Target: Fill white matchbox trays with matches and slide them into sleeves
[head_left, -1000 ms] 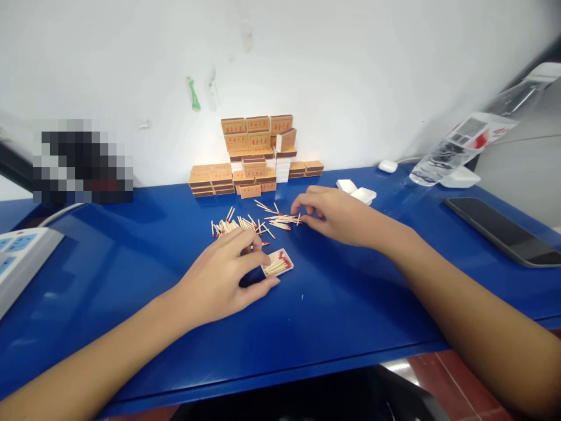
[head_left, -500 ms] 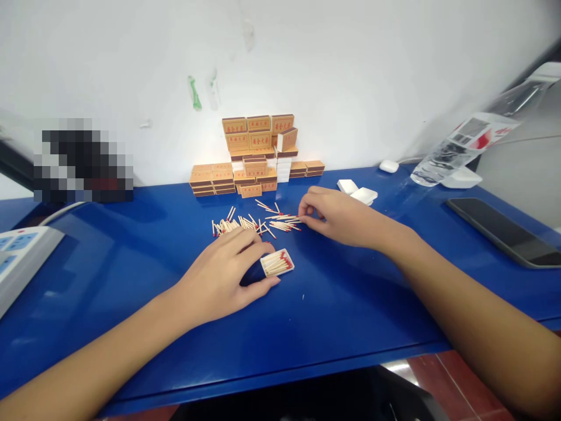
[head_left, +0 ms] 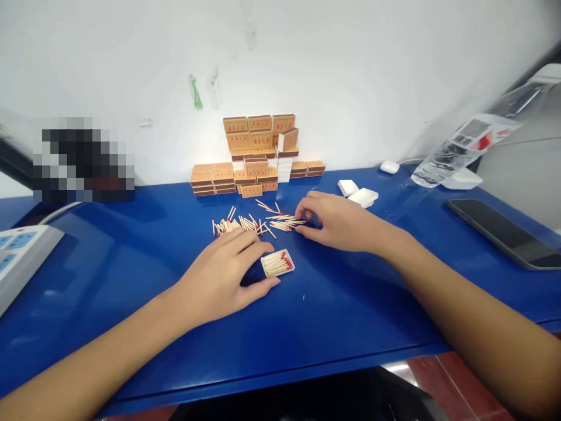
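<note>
A small white matchbox tray (head_left: 276, 264) holding red-tipped matches lies on the blue table. My left hand (head_left: 228, 266) rests around its left end, forefinger at the far side and thumb at the near side. To the right, my right hand (head_left: 335, 219) has thumb and bent forefinger around the ends of a few matches (head_left: 287, 223) lying on the table. A larger heap of loose matches (head_left: 230, 225) spreads beyond my left hand, which partly covers it.
Orange matchboxes (head_left: 260, 140) are stacked against the wall. Empty white trays (head_left: 363, 197) lie to the right, near a white earbud case (head_left: 389, 167), a tilted plastic bottle (head_left: 460, 143) and a dark phone (head_left: 504, 231). A white switch panel (head_left: 26, 257) sits at left.
My right hand has shifted slightly left and its thumb has lowered, with the fingertips now around the match ends. My left hand and the tray stay in place.
</note>
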The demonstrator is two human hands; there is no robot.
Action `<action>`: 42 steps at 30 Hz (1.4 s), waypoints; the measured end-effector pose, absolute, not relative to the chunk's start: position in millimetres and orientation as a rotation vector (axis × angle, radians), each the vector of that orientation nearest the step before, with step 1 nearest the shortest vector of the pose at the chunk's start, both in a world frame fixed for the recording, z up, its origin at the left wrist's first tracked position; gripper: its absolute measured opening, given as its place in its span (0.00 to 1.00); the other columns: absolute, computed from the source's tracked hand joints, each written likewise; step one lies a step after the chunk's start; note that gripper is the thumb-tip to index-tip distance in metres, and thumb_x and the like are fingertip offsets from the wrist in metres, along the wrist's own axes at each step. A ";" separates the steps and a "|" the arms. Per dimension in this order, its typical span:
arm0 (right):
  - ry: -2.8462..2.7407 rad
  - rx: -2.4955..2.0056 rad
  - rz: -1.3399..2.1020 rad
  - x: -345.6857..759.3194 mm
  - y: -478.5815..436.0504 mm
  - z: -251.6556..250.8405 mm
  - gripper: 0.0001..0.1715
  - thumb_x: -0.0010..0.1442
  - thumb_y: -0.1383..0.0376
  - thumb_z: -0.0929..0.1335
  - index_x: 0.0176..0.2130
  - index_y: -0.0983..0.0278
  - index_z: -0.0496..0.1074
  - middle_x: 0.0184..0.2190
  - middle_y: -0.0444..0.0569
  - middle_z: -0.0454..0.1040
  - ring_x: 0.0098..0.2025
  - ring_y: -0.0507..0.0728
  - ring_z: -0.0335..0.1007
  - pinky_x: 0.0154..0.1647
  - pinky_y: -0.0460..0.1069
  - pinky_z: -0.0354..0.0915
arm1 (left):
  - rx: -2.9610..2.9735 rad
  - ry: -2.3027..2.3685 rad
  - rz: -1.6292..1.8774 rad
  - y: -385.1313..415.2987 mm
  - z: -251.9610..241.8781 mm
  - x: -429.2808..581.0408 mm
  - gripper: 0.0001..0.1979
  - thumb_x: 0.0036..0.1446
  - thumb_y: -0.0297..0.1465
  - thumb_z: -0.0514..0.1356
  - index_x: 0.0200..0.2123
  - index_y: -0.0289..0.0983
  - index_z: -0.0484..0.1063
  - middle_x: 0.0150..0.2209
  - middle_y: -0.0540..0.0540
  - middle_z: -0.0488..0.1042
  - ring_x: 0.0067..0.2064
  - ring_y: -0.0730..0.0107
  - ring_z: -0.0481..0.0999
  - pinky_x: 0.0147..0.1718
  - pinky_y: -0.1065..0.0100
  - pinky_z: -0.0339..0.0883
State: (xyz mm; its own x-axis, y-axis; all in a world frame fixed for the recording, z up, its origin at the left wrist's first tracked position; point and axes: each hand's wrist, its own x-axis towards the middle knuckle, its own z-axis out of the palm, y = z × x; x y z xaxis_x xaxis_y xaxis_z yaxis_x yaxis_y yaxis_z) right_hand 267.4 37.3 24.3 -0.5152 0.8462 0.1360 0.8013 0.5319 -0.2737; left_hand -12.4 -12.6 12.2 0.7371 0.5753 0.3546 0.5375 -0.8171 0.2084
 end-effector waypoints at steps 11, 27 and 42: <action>-2.600 -1.452 0.313 277.2 40.7 27.6 0.06 0.65 0.64 0.67 0.38 0.63 0.73 0.38 0.51 0.72 0.37 0.57 0.67 0.40 0.53 0.61 | 2.838 0.908 0.631 -11.2 11.3 -11.8 0.17 0.67 0.40 0.64 0.54 0.36 0.75 0.47 0.40 0.76 0.49 0.54 0.77 0.50 0.53 0.73; -2.600 -1.597 0.492 280.2 41.0 29.1 0.11 0.66 0.58 0.66 0.40 0.62 0.73 0.38 0.51 0.75 0.37 0.58 0.68 0.37 0.53 0.60 | 2.832 0.899 0.596 -10.4 11.2 -11.4 0.17 0.67 0.40 0.64 0.53 0.35 0.75 0.46 0.41 0.78 0.48 0.55 0.76 0.50 0.53 0.73; -2.638 -1.627 0.604 284.4 38.9 39.3 0.08 0.63 0.62 0.68 0.36 0.62 0.76 0.31 0.47 0.77 0.29 0.55 0.67 0.32 0.51 0.59 | 2.836 0.889 0.590 -10.9 11.7 -11.4 0.17 0.67 0.40 0.64 0.53 0.35 0.75 0.45 0.41 0.78 0.48 0.54 0.76 0.50 0.52 0.73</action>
State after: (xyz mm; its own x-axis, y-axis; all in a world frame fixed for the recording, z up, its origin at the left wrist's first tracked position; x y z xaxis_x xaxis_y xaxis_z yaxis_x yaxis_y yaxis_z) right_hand 284.4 38.9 39.3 -0.4690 0.8578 -0.2102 0.8638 0.3960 -0.3115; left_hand -11.4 -10.9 11.7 0.7530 0.5689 0.3307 0.5257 -0.8223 0.2178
